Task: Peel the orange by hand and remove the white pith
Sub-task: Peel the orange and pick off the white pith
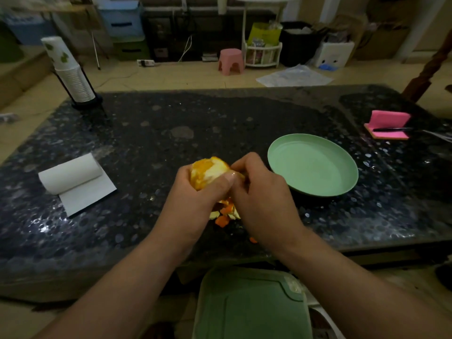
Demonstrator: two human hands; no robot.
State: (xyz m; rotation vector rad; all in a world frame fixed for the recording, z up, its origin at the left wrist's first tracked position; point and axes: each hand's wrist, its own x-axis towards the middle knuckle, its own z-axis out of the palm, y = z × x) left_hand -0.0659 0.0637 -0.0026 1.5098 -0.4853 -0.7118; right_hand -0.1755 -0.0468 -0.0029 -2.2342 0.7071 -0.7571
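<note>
Since the orange already shows wet flesh and white pith across its top, I judge it soft and slick, light in the grip and easy to burst if squeezed. It is held just above the dark stone table, near the front edge, cupped in my left hand. That hand's fingers curl round the far side and its thumb lies across the near face. My right hand meets the fruit from the right with bent fingers, tips drawn together at its edge. They seem to pinch a strip of peel or pith, but the left thumb hides which.

I'd keep the hold broad and gentle, spread over the palm and not dug in with the fingertips, and lift pith only from a loose edge, since it is likely to tear off in thin shreds. Peel scraps lie on the table under the hands, and a green plate stands just to the right.

I can read no writing anywhere. The wrapper on the cup stack carries green leaf shapes but no lettering I can make out. The paper roll is plain white, and the pink pad — a pen lies across it — shows no text.
</note>
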